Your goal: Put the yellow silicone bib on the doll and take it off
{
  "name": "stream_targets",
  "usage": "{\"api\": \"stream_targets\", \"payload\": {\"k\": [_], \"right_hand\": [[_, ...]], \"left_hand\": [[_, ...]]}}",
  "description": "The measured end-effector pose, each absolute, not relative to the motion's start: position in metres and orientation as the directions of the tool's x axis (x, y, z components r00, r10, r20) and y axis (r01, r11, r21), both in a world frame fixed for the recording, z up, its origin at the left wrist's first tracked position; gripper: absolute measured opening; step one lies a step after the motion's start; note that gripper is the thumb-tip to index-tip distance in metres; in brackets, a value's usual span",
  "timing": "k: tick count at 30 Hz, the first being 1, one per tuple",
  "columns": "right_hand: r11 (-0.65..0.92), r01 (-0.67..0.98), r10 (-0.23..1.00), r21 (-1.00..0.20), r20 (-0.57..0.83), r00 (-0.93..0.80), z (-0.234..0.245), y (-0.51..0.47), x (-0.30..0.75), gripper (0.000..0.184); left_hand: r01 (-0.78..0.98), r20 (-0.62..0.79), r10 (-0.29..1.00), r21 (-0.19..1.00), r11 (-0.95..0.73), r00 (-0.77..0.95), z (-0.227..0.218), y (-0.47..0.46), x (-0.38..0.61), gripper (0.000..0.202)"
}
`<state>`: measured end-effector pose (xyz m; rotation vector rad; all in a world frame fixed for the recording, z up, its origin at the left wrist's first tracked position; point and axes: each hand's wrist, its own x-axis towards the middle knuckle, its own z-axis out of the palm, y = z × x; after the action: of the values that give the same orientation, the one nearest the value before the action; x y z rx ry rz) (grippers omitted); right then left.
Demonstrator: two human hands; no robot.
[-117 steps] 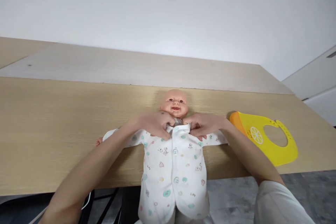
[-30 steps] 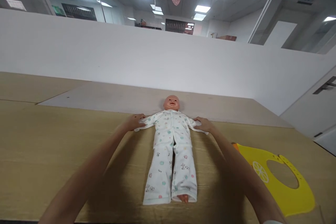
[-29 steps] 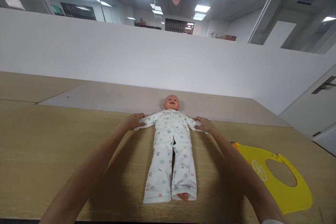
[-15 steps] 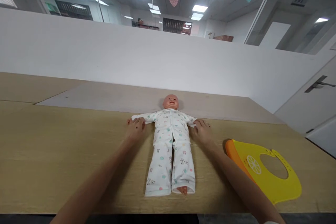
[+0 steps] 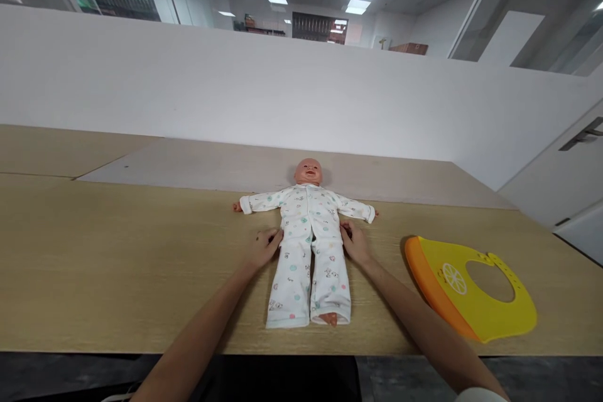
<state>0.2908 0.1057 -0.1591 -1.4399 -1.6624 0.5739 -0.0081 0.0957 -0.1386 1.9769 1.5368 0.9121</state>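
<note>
Baby doll [image 5: 308, 171] lies on its back in the middle of the table [image 5: 94, 264], with its head far from the person and its feet near. It wears white pajamas [image 5: 301, 270] with small colored dots and animals on them. Its arms stretch out wide, and its legs lie straight, side by side. One small foot [image 5: 328, 319] pokes out of a pant leg.

The left hand [image 5: 266, 248] is open and loose, and its fingers [image 5: 277, 236] touch the side of the pajamas near the hip. The right hand [image 5: 354, 244] is open too, and its fingers [image 5: 343, 227] touch the other side. Neither hand is clenched, and neither one seems to pinch the cloth.

Soft, open hands are good here. They can smooth the cloth without pulling the doll crooked. Both hands sit at about the same spot, which helps keep the sides even.

Past the right arm lies a yellow bib [image 5: 490, 320] with a lemon slice [image 5: 455, 278] on it. A white wall [image 5: 235, 94] stands behind the table.
</note>
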Motion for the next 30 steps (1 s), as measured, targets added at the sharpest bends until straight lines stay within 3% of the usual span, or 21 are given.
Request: {"api": "stream_targets", "payload": {"k": [30], "right_hand": [[0.25, 0.609, 0.962, -0.753, 0.265, -0.067, -0.161, 0.109, 0.291, 0.024]], "left_hand": [[0.611, 0.261, 0.962, 0.749, -0.258, 0.087, -0.137, 0.091, -0.008, 0.047]]}}
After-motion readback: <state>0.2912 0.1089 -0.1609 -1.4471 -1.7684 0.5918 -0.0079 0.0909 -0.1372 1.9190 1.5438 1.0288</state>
